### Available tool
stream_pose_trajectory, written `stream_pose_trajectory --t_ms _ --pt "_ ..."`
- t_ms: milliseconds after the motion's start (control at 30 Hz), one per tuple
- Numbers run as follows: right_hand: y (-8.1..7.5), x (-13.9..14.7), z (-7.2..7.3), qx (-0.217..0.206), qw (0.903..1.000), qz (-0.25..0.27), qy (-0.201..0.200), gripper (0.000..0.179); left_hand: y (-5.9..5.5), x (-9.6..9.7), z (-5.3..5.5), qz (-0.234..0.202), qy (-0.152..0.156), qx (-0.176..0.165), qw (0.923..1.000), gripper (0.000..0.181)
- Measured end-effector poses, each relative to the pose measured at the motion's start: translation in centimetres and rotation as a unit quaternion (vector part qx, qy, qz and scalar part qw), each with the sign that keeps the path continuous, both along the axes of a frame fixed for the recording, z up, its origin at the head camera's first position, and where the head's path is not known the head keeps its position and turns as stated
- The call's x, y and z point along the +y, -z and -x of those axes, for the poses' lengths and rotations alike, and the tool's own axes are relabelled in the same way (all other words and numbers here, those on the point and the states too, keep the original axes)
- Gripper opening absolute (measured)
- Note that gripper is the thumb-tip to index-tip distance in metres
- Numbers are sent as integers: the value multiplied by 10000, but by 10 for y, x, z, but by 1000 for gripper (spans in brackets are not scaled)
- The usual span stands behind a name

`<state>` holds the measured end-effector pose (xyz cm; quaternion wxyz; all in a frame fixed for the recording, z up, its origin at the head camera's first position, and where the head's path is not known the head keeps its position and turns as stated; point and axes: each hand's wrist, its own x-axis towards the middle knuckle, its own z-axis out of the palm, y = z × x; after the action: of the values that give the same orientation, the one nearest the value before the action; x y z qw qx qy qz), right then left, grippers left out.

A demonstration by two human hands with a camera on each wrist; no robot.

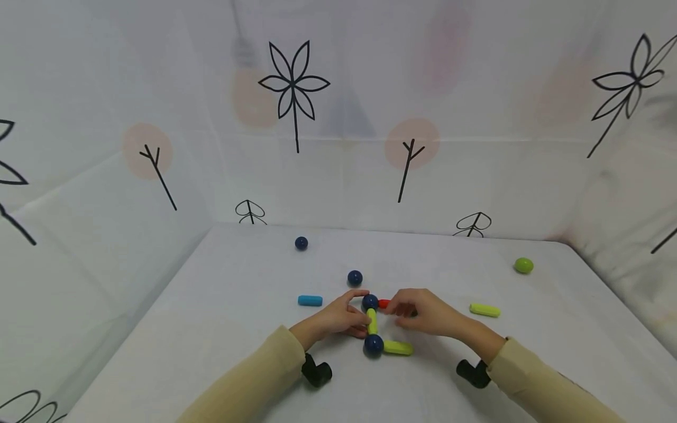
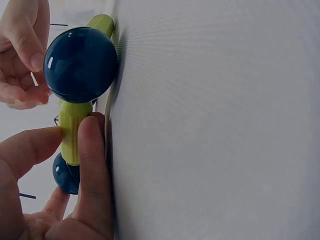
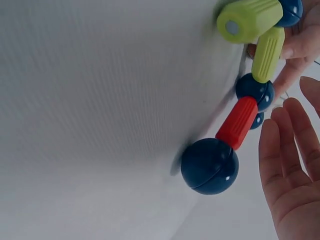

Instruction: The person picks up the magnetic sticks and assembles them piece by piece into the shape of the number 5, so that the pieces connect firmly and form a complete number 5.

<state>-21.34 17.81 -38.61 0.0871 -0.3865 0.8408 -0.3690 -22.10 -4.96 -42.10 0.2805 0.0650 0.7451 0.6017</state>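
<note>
My left hand (image 1: pixel 344 314) pinches a yellow-green magnetic building stick (image 2: pixel 71 134) between thumb and a finger, low over the table. Dark blue balls cap both its ends: a near one (image 1: pixel 374 345) and a far one (image 1: pixel 370 302). Another yellow-green stick (image 1: pixel 398 348) points right from the near ball, its grey end tip showing in the right wrist view. From the far ball runs a red stick (image 3: pixel 237 123), ending in a third blue ball (image 3: pixel 210 166), mostly hidden in the head view. Beside this ball and red stick, my right hand (image 3: pixel 295 175) has its fingers extended, holding nothing.
Beyond the hands lie two loose blue balls (image 1: pixel 355 278). A light blue stick (image 1: pixel 309 301) is left of the left hand. On the right are a yellow-green stick (image 1: pixel 484 310) and a green ball (image 1: pixel 523 265). A patterned cloth wall (image 1: pixel 338 176) stands behind the white table (image 1: pixel 211 352).
</note>
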Motion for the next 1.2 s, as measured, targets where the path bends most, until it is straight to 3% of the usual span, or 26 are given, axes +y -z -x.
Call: stream_pose_trajectory --t_ms 400,1200 --pt "1 -7 21 455 9989 -108 96 20 1 0 0 -29 -31 -9 10000 62" --pt "-9 -30 58 726 9969 -202 209 22 1 -1 2 -59 66 -74 9999 61"
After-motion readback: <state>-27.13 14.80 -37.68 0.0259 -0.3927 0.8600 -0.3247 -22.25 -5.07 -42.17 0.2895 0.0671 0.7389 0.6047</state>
